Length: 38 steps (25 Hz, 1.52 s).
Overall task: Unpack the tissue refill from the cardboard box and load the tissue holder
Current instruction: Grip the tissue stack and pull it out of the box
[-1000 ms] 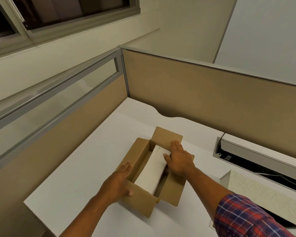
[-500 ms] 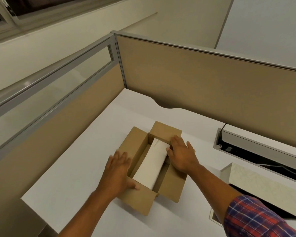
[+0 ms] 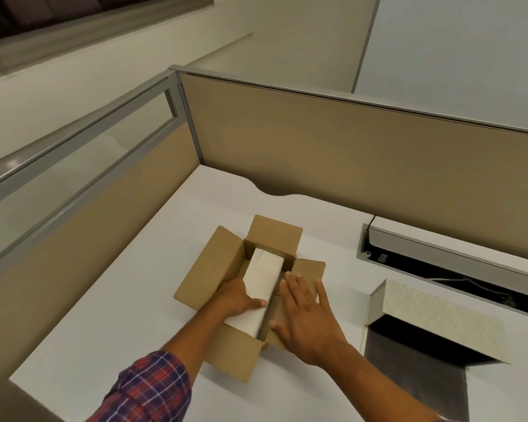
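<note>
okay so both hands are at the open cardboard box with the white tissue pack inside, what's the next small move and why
Probably lift the tissue refill straight up out of the cardboard box. The flaps are folded open, the left hand is already on the pack's near left side, and the right hand lies flat on the right flap, steadying the box. The open tissue holder waits to the right.

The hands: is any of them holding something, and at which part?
The left hand grips the tissue refill at its left side, thumb on top, near its middle. The right hand lies flat and open on the box flap, holding nothing.
</note>
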Tool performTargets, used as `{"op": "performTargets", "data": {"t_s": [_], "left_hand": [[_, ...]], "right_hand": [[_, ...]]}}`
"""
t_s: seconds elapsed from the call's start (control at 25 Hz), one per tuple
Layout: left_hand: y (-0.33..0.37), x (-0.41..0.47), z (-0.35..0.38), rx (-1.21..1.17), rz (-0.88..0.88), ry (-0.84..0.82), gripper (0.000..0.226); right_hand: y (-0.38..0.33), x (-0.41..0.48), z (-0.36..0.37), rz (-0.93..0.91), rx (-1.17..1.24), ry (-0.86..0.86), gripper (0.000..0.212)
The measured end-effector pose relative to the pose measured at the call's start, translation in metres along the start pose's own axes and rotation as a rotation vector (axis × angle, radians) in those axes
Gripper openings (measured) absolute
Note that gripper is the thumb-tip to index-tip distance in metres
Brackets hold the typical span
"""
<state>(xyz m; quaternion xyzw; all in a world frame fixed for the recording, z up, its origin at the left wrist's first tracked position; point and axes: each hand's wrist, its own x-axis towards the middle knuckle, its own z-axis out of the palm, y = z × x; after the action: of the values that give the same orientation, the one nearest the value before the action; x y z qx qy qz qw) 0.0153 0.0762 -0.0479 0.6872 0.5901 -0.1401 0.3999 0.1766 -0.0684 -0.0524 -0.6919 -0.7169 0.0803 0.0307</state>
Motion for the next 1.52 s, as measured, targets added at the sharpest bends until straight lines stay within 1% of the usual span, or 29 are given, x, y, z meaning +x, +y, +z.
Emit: {"op": "performTargets", "data": {"t_s": [0.08, 0.24, 0.36, 0.56, 0.68, 0.76, 0.92, 1.0, 1.12, 1.32, 1.52], "left_hand": [[0.001, 0.005, -0.001, 0.013, -0.032, -0.039, 0.089], [0.005, 0.011, 0.009, 0.072, -0.062, 0.015, 0.088], [0.008, 0.012, 0.020, 0.043, -0.078, 0.058, 0.088], [0.010, 0.015, 0.026, -0.002, -0.115, 0.042, 0.097], [0.012, 0.014, 0.024, -0.019, -0.113, 0.040, 0.094], [0.013, 0.015, 0.024, -0.009, -0.112, 0.049, 0.093], [0.015, 0.016, 0.028, 0.031, -0.120, 0.073, 0.092], [0.017, 0.015, 0.030, 0.044, -0.118, 0.079, 0.090], [0.017, 0.016, 0.031, -0.020, -0.119, 0.080, 0.090], [0.012, 0.018, 0.028, -0.194, -0.126, 0.023, 0.100], [0.013, 0.018, 0.028, -0.300, -0.092, -0.045, 0.099]], "right_hand": [[0.000, -0.006, 0.002, 0.021, -0.019, -0.012, 0.085], [0.000, -0.013, 0.005, 0.050, -0.030, -0.042, 0.085], [0.000, -0.016, 0.007, 0.058, -0.036, -0.065, 0.082], [0.000, -0.019, 0.011, 0.067, -0.027, -0.095, 0.081], [0.001, -0.020, 0.009, 0.065, 0.020, -0.095, 0.087], [0.002, -0.021, 0.006, 0.057, 0.059, -0.130, 0.092], [0.001, -0.024, -0.001, 0.028, 0.034, -0.186, 0.105], [0.000, -0.024, -0.001, 0.024, 0.023, -0.198, 0.108], [0.000, -0.024, 0.000, 0.019, -0.010, -0.213, 0.106], [-0.001, -0.026, 0.003, 0.018, -0.007, -0.199, 0.104], [-0.002, -0.026, 0.000, 0.030, -0.019, -0.217, 0.105]]}}
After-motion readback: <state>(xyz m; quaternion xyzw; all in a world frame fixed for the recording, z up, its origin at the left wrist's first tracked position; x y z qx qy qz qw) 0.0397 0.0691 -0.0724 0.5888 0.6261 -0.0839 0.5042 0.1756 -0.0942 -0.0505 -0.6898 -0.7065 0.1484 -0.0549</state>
